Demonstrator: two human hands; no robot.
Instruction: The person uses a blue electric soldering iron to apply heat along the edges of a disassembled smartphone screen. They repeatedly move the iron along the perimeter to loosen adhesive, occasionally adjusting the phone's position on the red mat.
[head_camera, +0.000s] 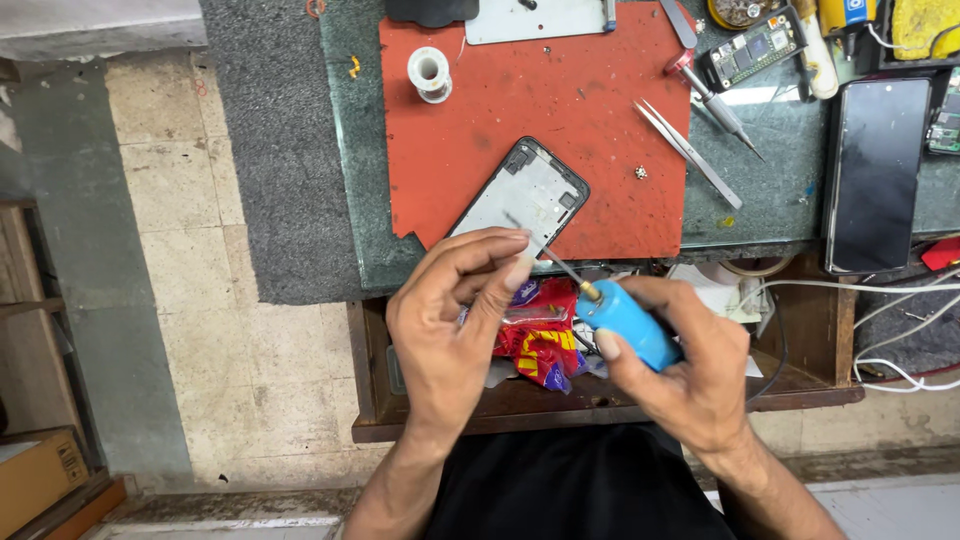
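1. Above an open drawer, the right hand (690, 370) grips a blue-handled screwdriver (625, 320).
2. Left hand (455, 320) pinches its thin shaft near the tip.
3. Just beyond, a phone frame (520, 200) lies on the red mat (590, 110).

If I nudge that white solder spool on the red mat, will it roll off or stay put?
The solder spool seems to stand on its flat flange, hole upward, so a light nudge would probably slide it rather than roll it. Tipped onto its side, its round rims would likely roll across the red mat. It looks small and nearly empty, so probably light and easily knocked.
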